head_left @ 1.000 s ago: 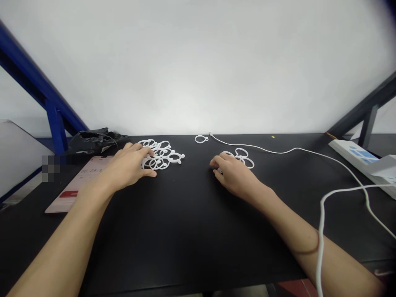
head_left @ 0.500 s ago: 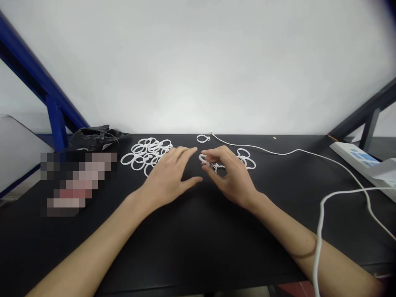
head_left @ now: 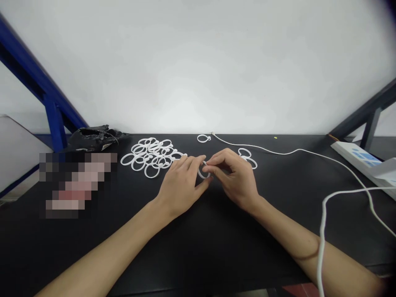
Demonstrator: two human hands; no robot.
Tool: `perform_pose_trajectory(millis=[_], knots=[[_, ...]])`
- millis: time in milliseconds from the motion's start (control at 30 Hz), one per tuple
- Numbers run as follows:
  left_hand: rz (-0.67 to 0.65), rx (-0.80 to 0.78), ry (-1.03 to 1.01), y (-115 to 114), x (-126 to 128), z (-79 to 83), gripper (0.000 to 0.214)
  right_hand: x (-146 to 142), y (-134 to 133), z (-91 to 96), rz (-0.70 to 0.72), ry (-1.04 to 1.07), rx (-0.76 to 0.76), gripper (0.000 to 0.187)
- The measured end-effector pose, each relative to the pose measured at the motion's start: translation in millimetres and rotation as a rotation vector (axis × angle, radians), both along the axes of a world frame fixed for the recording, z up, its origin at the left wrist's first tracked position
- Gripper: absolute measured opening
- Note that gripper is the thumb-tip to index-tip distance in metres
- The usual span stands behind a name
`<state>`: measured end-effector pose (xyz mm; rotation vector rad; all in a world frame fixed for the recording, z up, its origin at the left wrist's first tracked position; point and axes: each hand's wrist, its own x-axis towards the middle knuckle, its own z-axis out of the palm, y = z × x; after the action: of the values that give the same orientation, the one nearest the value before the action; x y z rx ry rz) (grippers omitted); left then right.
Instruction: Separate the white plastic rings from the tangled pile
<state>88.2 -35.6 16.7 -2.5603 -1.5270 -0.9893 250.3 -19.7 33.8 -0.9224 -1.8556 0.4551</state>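
Observation:
A thin white ring (head_left: 203, 175) is between my two hands, above the black tabletop. The thumb and fingertips of my right hand (head_left: 236, 175) pinch it at its upper right side. My left hand (head_left: 182, 185) is closed around it from the left, fingers over the top and thumb below. Part of the ring is hidden by the fingers. Left of my left hand lies a loose heap of similar white rings (head_left: 152, 170), each with a small eyelet. A few more rings (head_left: 250, 161) lie just beyond my right hand, partly covered by it.
One single ring (head_left: 202, 138) lies at the back near the wall. A white cable (head_left: 278, 153) runs across the right side and over my right forearm. A white power strip (head_left: 355, 159) is at far right, crumpled black plastic (head_left: 93, 138) at back left. A pixelated patch covers the left.
My left hand has moved right and closed on the ring in my right hand. The ring has turned to show its open loop. More of the heap is uncovered.

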Motion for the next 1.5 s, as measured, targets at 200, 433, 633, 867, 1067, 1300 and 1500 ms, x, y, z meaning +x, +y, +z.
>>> perform_pose_trajectory(millis=[200,433,633,867,1067,1300,1500], knots=[[-0.133,-0.081,-0.041,1.0,-5.3,1.9,0.037,4.8,1.3,2.9,0.04,-0.125,-0.017,0.012],[-0.238,-0.16,-0.03,5.5,-13.4,6.3,0.033,9.1,0.6,9.1,0.091,-0.192,-0.098,0.028],[-0.294,-0.161,0.017,4.3,-14.6,9.9,0.014,10.2,0.8,10.0,0.137,-0.218,-0.136,0.027],[-0.141,-0.107,0.125,9.7,-26.7,11.2,0.036,10.2,7.9,-1.5,0.062,-0.23,-0.144,0.016],[0.103,-0.059,0.351,16.3,-49.1,16.1,0.042,17.6,13.8,3.5,-0.291,-0.627,-0.055,0.024],[0.256,-0.132,0.516,17.6,-62.1,17.0,0.049,25.0,14.5,13.5,-0.464,-0.975,-0.222,0.034],[0.297,-0.147,0.544,17.9,-64.6,12.9,0.063,22.2,10.2,10.5,-0.366,-0.963,-0.276,0.03]])
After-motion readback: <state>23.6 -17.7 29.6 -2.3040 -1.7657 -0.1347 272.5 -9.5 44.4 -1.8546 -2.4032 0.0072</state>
